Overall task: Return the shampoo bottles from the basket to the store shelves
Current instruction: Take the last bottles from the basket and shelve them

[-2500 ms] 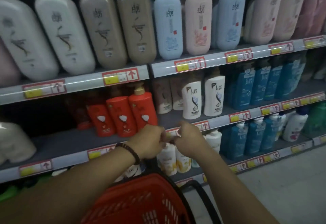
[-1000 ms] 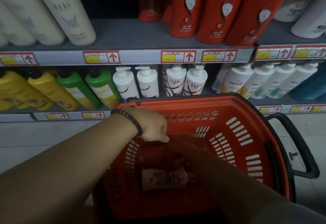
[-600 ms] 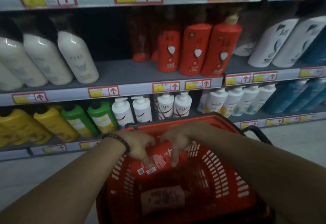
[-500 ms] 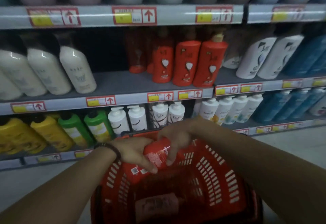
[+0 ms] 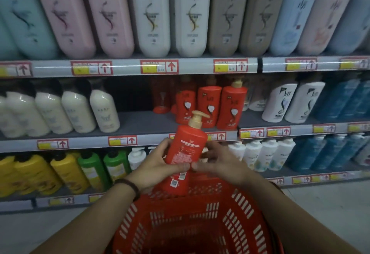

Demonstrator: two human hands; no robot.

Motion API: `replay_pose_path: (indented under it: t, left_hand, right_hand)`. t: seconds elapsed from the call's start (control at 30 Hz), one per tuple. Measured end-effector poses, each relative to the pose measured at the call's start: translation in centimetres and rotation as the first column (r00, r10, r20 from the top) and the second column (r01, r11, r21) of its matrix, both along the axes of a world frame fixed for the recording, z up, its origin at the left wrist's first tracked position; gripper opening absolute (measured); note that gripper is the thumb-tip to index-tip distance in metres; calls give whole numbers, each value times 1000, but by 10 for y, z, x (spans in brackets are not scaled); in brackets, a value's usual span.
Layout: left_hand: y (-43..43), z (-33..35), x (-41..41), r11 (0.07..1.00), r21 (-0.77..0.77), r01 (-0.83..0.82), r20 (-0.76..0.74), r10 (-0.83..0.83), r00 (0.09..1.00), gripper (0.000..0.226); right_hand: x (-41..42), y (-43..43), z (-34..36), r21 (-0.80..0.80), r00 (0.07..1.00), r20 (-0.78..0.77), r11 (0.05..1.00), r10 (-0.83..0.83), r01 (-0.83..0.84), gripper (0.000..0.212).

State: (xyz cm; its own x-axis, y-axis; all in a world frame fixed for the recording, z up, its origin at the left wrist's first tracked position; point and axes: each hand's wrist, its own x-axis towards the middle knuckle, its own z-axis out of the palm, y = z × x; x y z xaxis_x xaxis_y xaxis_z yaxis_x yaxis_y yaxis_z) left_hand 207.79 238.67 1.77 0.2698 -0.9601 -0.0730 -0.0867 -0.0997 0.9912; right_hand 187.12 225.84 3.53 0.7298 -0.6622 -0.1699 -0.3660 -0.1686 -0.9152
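Observation:
A red shampoo bottle (image 5: 185, 149) with a gold pump stands upright in the air above the red basket (image 5: 192, 219), its back label toward me. My left hand (image 5: 160, 168) grips its left side and front. My right hand (image 5: 217, 162) holds its right side, and the thumbs nearly touch across the label. Matching red bottles (image 5: 220, 107) stand on the middle shelf (image 5: 136, 126) just behind it. The basket's inside is dark and I cannot tell what lies in it.
The top shelf holds large pastel bottles (image 5: 152, 15). Cream bottles (image 5: 80, 111) stand at the middle left, white and blue ones (image 5: 296, 103) at the right. Yellow and green bottles (image 5: 84, 171) fill the lowest shelf. A bare stretch of middle shelf lies left of the red bottles.
Both hands have lifted the red bottle out of the basket and turned it upright in front of the shelves. My view has tilted up, away from the basket's inside.

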Motion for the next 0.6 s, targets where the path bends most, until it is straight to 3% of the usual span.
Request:
replay_pose_path:
  t: [0.1,0.3,0.43,0.5,0.6]
  left_hand:
    - [-2,8,-1,999,-35,-35,-200,27,979,73]
    - [-6,18,-4,990,-125,-71,-317,28,948,61]
    - [-11,24,-13,992,-104,-77,-175,58,983,64]
    - [-12,25,-20,992,-88,-87,-78,81,994,75]
    - [-16,24,-27,958,-95,-271,11,273,962,100]
  right_hand:
    - [6,13,0,142,979,19,969,202,-202,68]
    - [24,18,-3,191,965,218,963,149,-192,63]
    - [33,21,-6,119,965,256,989,60,-93,45]
    - [35,21,-3,-23,978,208,999,27,-23,44]
    - [39,30,7,-245,986,158,965,-55,93,49]
